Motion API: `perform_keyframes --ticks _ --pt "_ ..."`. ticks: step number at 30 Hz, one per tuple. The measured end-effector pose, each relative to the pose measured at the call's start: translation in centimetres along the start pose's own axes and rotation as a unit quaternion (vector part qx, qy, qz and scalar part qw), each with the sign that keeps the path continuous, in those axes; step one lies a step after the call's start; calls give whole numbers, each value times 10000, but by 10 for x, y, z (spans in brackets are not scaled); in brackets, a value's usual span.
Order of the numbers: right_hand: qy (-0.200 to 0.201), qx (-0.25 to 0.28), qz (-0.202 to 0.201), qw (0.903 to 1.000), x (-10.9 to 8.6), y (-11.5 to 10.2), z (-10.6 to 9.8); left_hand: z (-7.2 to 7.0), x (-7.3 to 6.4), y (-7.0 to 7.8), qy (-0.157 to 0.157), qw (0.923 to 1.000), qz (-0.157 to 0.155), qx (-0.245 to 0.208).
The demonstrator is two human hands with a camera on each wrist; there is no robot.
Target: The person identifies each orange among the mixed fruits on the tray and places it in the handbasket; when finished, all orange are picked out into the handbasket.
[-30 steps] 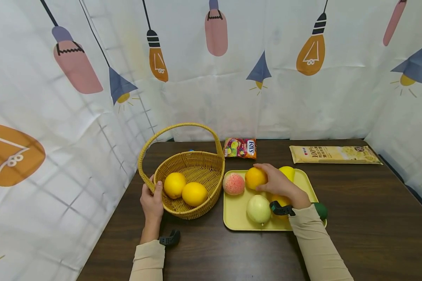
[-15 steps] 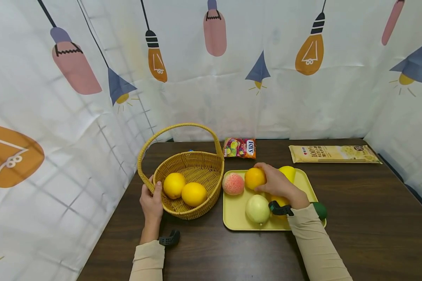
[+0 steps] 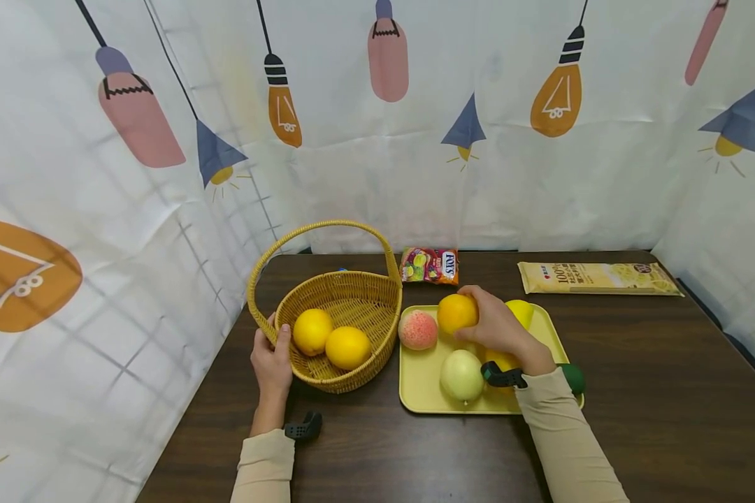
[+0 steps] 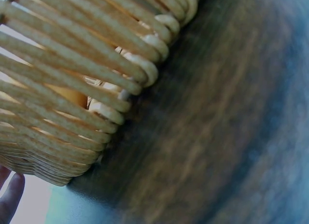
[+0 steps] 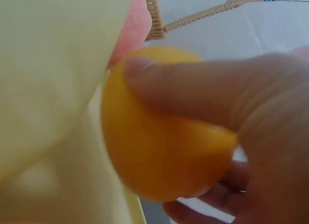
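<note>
My left hand (image 3: 273, 362) grips the left side of a woven basket (image 3: 371, 293) at the foot of its handle, thumb over the rim. Two oranges (image 3: 349, 348) lie in the basket. My right hand (image 3: 500, 327) holds another orange (image 3: 457, 313) over the back of a yellow tray (image 3: 418, 397); in the right wrist view the thumb presses on the orange (image 5: 159, 132) and other fingers curl beneath. A peach (image 3: 418, 330) sits left of it and a pale green round fruit (image 3: 462, 376) in front. Another orange-coloured fruit (image 3: 502, 360) is partly hidden under my right wrist.
Behind the right hand shows a yellow fruit (image 3: 521, 312); a dark green item (image 3: 572, 378) lies at the tray's right edge, partly behind the sleeve. A candy bag (image 3: 429, 266) and a long yellow packet (image 3: 598, 278) lie at the table's back, before a printed curtain (image 3: 384, 175).
My right hand and the orange in it have risen slightly from the tray. The left hand and the basket have stayed in place.
</note>
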State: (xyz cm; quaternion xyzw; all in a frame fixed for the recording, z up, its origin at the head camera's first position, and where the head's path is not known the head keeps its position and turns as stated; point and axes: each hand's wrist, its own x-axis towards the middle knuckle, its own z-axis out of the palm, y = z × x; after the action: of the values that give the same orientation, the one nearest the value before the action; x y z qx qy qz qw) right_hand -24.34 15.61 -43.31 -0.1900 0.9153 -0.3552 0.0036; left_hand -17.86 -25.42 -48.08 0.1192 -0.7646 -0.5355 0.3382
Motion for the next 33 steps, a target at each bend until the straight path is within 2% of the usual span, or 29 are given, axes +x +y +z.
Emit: perform_keyframes --ticks 11,15,19,24,33 --pt "676 566 -308 9956 -2 -22 -6 1 0 -1 -22 10000 3 57" --pt "779 799 -346 9931 -4 -34 -6 1 0 -1 -29 10000 5 58" --pt "773 1128 -359 9900 -2 -49 4 -1 1 0 39 10000 3 68" --pt "727 1501 -573 9843 1 -68 23 -3 1 0 53 9999 -51 76" --pt "799 1502 -869 9816 10 -93 46 0 1 -1 34 10000 -43 35"
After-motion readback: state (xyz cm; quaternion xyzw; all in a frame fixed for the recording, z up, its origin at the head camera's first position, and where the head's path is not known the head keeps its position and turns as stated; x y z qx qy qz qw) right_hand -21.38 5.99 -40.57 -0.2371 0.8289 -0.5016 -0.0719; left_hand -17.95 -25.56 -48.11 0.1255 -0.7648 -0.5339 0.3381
